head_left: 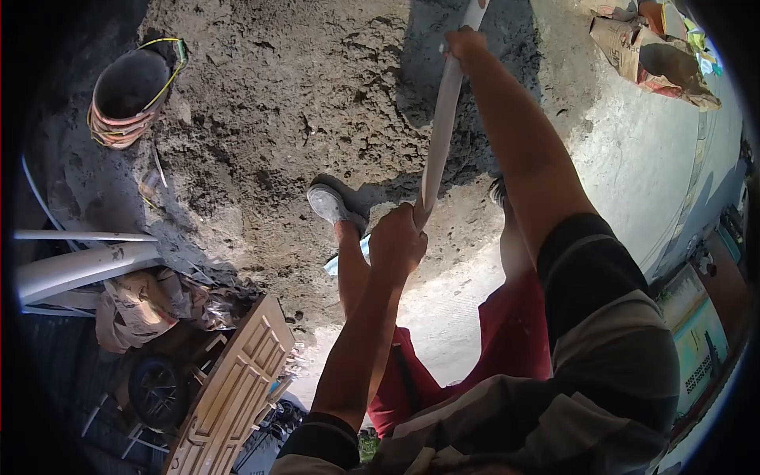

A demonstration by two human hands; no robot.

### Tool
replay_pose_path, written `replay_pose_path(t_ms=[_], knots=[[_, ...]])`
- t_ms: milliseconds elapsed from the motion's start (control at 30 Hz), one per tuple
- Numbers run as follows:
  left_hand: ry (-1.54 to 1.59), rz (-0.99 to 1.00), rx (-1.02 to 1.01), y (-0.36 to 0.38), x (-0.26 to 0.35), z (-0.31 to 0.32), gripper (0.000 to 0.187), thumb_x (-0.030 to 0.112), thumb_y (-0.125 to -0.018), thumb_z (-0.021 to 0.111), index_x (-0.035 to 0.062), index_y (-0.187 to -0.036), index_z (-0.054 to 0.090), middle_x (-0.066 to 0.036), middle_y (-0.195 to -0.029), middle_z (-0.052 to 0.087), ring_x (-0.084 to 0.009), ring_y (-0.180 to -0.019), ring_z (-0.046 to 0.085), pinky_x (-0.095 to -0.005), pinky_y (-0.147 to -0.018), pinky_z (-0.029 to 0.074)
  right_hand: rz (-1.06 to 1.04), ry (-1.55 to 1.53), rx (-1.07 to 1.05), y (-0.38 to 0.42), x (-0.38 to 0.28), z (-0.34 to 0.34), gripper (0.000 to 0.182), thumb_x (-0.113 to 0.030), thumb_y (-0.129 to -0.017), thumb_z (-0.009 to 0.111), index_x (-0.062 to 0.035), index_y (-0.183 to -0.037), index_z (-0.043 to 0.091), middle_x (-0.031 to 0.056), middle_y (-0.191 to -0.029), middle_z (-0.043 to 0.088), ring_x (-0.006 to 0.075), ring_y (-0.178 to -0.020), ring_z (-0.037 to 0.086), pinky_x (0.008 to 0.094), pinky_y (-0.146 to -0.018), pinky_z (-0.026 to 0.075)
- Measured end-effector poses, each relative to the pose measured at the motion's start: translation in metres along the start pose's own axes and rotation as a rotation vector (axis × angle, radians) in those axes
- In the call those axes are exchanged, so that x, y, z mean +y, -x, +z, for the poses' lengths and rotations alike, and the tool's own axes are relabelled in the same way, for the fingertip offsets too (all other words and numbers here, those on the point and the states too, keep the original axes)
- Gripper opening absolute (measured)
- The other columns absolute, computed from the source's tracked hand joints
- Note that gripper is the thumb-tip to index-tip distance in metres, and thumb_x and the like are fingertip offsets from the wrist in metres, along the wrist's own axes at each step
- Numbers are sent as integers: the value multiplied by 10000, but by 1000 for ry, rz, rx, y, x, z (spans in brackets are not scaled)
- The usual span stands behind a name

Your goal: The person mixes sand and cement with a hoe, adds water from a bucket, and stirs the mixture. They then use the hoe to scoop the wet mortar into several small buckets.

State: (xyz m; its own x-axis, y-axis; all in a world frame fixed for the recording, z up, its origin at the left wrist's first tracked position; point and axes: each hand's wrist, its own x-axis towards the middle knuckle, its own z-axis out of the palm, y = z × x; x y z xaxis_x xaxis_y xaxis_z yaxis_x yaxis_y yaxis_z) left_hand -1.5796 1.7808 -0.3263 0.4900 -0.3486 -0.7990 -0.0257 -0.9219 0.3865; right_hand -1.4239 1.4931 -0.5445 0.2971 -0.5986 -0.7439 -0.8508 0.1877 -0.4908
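A long pale pole runs from the top edge down toward my body, slightly tilted. My left hand is closed round its lower part, near my shin. Farther up, my right hand grips the same pole with fingers wrapped round it. The pole's far end lies outside the view. Beneath it spreads rough, lumpy grey-brown material on the ground. My shoe stands on this surface, left of the pole. A small light-blue object shows partly behind my leg.
A bucket with a yellow-green cord stands at upper left. Torn paper sacks lie at upper right. Lower left holds white pipes, crumpled bags, a wheel and a panelled wooden door. A light green object is at right.
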Motion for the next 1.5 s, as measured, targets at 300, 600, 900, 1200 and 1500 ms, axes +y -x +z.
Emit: replay_pose_path(t_ms=[300, 600, 900, 1200, 1500], knots=[[-74, -374, -146, 253, -161, 42, 272, 192, -683, 691, 77, -925, 647, -172, -836, 666, -366, -821, 656, -466, -721, 524, 395, -183, -73, 285, 185, 62, 474, -105, -795, 645, 14, -1125, 327, 178, -970, 511, 290, -787, 617, 376, -567, 567], [-193, -348, -205, 273, -191, 39, 202, 157, -664, 725, 80, -844, 672, -147, -853, 656, -338, -836, 647, -443, -743, 519, 329, -541, -121, 365, 173, -56, 437, 0, -704, 701, -56, -1068, 467, 73, -871, 530, 166, -702, 562, 307, -636, 479], [112, 184, -166, 86, 77, -14, 253, 184, -781, 612, 7, -961, 603, -181, -752, 649, -355, -722, 653, -460, -657, 504, 310, -183, 144, 63, 96, -198, 217, -74, -828, 577, 35, -1016, 582, 124, -797, 623, 233, -656, 644, 348, -537, 513], [48, -232, -230, 270, -100, -87, 393, 171, -704, 717, 77, -1078, 641, -151, -774, 647, -301, -701, 652, -385, -662, 515, 552, -459, 31, 310, 125, 2, 424, -31, -807, 603, -118, -1162, 388, 80, -831, 534, 197, -649, 588, 338, -469, 441], [262, -174, -185, 346, -195, -4, 305, 160, -664, 780, 57, -909, 630, -109, -842, 624, -307, -792, 631, -378, -725, 506, 211, -639, -329, 420, 86, -26, 215, 72, -741, 598, -55, -860, 473, 79, -715, 553, 215, -641, 608, 355, -622, 521]])
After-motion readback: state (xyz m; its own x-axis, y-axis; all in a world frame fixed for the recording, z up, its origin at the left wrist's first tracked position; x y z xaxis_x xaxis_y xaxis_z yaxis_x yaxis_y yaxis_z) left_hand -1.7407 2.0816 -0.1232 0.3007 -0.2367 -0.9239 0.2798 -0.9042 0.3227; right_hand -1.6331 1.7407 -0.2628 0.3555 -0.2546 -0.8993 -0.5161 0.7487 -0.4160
